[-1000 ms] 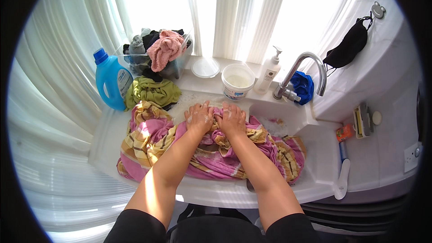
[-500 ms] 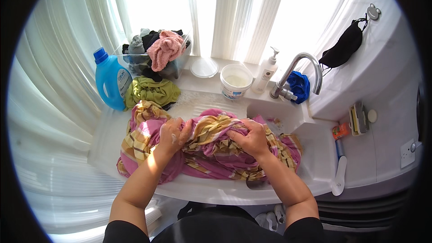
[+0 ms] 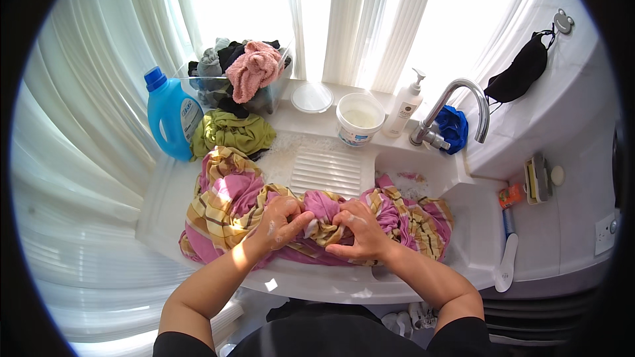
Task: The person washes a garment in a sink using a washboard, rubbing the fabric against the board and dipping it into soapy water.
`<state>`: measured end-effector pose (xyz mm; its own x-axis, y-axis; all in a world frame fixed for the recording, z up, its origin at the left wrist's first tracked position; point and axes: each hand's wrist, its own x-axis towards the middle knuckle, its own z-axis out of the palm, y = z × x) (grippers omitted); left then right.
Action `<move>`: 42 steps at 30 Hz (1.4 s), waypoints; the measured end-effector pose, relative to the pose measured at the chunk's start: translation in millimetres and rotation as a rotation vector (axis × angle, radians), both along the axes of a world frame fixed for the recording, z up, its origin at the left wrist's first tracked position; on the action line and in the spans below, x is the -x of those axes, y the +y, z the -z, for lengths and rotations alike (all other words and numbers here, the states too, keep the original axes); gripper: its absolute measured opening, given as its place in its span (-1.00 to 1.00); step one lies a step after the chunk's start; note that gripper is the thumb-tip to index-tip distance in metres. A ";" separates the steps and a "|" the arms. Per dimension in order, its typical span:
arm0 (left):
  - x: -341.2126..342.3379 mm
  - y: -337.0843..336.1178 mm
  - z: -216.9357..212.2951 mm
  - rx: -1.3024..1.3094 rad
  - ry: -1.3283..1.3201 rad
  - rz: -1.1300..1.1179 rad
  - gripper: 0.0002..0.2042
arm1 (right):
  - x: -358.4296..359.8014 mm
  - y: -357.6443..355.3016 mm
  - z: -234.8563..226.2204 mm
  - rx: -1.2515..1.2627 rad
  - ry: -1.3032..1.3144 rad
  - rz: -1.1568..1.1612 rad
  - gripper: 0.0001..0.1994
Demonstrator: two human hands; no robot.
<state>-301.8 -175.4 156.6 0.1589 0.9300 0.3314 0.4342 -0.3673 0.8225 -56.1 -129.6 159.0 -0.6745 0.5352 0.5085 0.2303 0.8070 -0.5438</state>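
Under both hands, pink-and-yellow plaid wet cloth (image 3: 317, 215) runs left-right across the white washboard sink (image 3: 327, 168); left hand (image 3: 281, 221) & right hand (image 3: 357, 231) fingers curled tight, bunching its middle, equally near.

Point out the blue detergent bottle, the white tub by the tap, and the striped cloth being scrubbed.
blue detergent bottle (image 3: 170, 122), head view, middle of its body.
white tub (image 3: 360, 121), head view, its front wall.
striped cloth (image 3: 228, 198), head view, the pink and yellow folds left of the hands.

Both hands, left hand (image 3: 278, 225) and right hand (image 3: 360, 230), rest on the cloth (image 3: 231, 205). Behind them lies the washboard (image 3: 327, 170). The detergent bottle (image 3: 170, 121) stands far left, the tap (image 3: 456, 109) behind right.
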 end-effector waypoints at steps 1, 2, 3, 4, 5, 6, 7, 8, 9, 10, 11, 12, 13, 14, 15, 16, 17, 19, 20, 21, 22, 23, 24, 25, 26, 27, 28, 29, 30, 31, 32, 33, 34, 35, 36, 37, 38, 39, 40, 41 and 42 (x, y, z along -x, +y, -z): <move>-12.9 -15.1 1.8 -0.125 0.144 -0.079 -0.72 | 0.1 -14.5 5.7 -0.086 -0.063 0.014 -0.57; -28.7 -19.7 3.2 -0.254 0.287 -0.155 -0.75 | 1.7 -20.7 8.5 -0.178 -0.126 0.031 -0.62; -39.5 -10.1 8.9 -0.324 0.353 -0.232 -0.75 | 6.9 -13.2 14.2 -0.193 -0.122 0.054 -0.64; -49.3 4.5 23.2 -0.394 0.417 -0.308 -0.76 | 14.5 1.4 27.6 -0.208 -0.118 0.078 -0.67; -56.6 19.6 39.9 -0.460 0.485 -0.381 -0.76 | 22.3 18.1 41.5 -0.218 -0.110 0.104 -0.70; -53.6 48.9 52.8 -0.265 0.549 -0.452 -0.76 | 36.0 46.7 48.4 -0.159 -0.094 0.186 -0.73; -53.5 79.2 42.4 0.028 0.509 -0.519 -0.75 | 47.6 70.9 56.5 -0.033 -0.179 0.347 -0.71; -45.2 109.0 43.6 0.004 0.489 -0.546 -0.69 | 57.9 86.7 47.3 0.127 -0.133 0.468 -0.67; -44.2 127.2 45.0 -0.119 0.581 -0.652 -0.57 | 64.9 103.2 54.1 -0.163 -0.013 0.630 -0.58; -43.2 133.0 45.1 -0.060 0.660 -0.670 -0.52 | 66.6 107.4 43.6 -0.043 -0.114 0.595 -0.56; -46.3 135.7 47.7 0.004 0.733 -0.682 -0.47 | 63.9 110.6 35.4 0.080 -0.222 0.564 -0.53; -51.9 124.9 38.7 0.109 0.820 -0.673 -0.43 | 63.5 101.2 28.1 0.245 -0.343 0.528 -0.50; -45.8 117.6 24.8 0.415 0.747 -0.411 -0.35 | 54.6 97.2 14.6 0.529 -0.607 0.393 -0.41; -37.4 100.5 20.0 0.439 0.774 -0.215 -0.36 | 46.4 77.9 -3.5 0.489 -0.663 0.258 -0.37; -31.0 77.7 20.5 0.447 0.795 -0.015 -0.37 | 31.4 55.1 -8.2 0.440 -0.713 0.135 -0.33; -33.6 47.0 19.7 0.142 0.678 -0.034 -0.40 | 4.5 25.5 17.7 0.041 -0.381 0.110 -0.28; -30.6 12.4 18.7 -0.161 0.600 -0.074 -0.42 | -8.6 2.8 5.0 -0.094 -0.313 0.023 -0.26; -40.6 -23.2 12.3 -0.355 0.698 -0.087 -0.46 | -26.6 -21.5 23.9 -0.314 -0.192 0.030 -0.22; -43.8 -31.3 13.2 -0.401 0.715 -0.086 -0.51 | -27.3 -23.5 32.8 -0.347 -0.179 0.022 -0.21; -45.9 -18.1 26.0 -0.417 0.752 -0.138 -0.53 | -17.4 -10.7 37.1 -0.238 -0.153 0.040 -0.28; -47.7 10.9 36.6 -0.342 0.662 -0.240 -0.61 | -0.7 11.6 40.3 -0.129 -0.128 0.061 -0.35; -45.9 43.1 42.1 -0.195 0.748 -0.296 -0.66 | 17.7 36.6 54.4 -0.044 -0.230 0.204 -0.41; -50.4 79.8 59.5 -0.188 0.779 -0.444 -0.67 | 30.4 65.6 64.0 0.025 -0.333 0.361 -0.47; -54.3 110.8 56.1 -0.002 0.731 -0.506 -0.66 | 39.2 86.1 64.9 0.008 -0.311 0.514 -0.47; -45.8 131.2 60.7 -0.059 0.788 -0.553 -0.69 | 51.0 96.3 59.9 -0.011 -0.277 0.650 -0.47; -44.6 143.7 57.9 -0.121 0.836 -0.590 -0.70 | 51.7 102.6 53.0 0.100 -0.304 0.593 -0.48; -42.2 142.2 57.6 -0.135 0.870 -0.490 -0.71 | 51.3 106.9 45.6 0.210 -0.330 0.533 -0.48; -39.4 132.0 57.2 -0.133 0.907 -0.386 -0.71 | 49.8 107.8 46.1 0.331 -0.359 0.465 -0.48; -37.8 120.5 59.7 -0.125 0.932 -0.271 -0.68 | 41.7 97.9 40.5 0.352 -0.415 0.360 -0.47; -32.8 99.2 61.3 -0.177 0.868 -0.123 -0.64 | 28.7 80.0 33.4 0.372 -0.469 0.251 -0.46; -40.1 68.4 29.5 -0.067 0.903 0.026 -0.65 | 11.1 55.0 21.2 0.254 -0.347 0.141 -0.42; -28.3 37.6 38.5 -0.232 0.766 0.064 -0.62 | -5.0 28.4 14.5 0.064 -0.188 0.010 -0.41; -30.2 7.9 33.2 -0.244 0.584 0.030 -0.60 | -18.4 7.2 9.9 -0.049 -0.223 -0.073 -0.42; -34.8 -17.1 15.4 -0.273 0.569 0.095 -0.62 | -29.0 -12.2 10.7 -0.175 -0.219 -0.083 -0.42; -34.6 -33.1 15.3 -0.398 0.589 0.108 -0.59 | -28.6 -26.4 17.7 -0.272 -0.239 -0.062 -0.42; -38.0 -28.1 20.6 -0.396 0.640 0.062 -0.62 | -21.6 -23.3 26.1 -0.304 -0.225 -0.011 -0.44; -42.1 -25.8 30.0 -0.384 0.696 0.004 -0.64 | -9.3 -20.2 40.4 -0.332 -0.206 0.027 -0.47; -42.4 -0.1 44.2 -0.306 0.697 -0.122 -0.68 | 7.3 -1.4 52.5 -0.261 -0.229 0.158 -0.50; -37.2 34.7 58.8 -0.212 0.702 -0.255 -0.71 | 29.3 24.5 63.6 -0.180 -0.249 0.275 -0.52; -46.9 78.4 68.0 -0.107 0.647 -0.329 -0.71 | 33.8 53.3 69.4 -0.110 -0.293 0.422 -0.55; -48.9 110.3 70.7 0.002 0.603 -0.424 -0.69 | 43.8 75.8 71.3 -0.041 -0.320 0.546 -0.58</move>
<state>-252.9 -65.1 85.9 -0.0607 0.9526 0.2981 0.9158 -0.0656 0.3962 -99.9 -53.8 87.7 -0.4318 0.8293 0.3547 0.7606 0.5462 -0.3510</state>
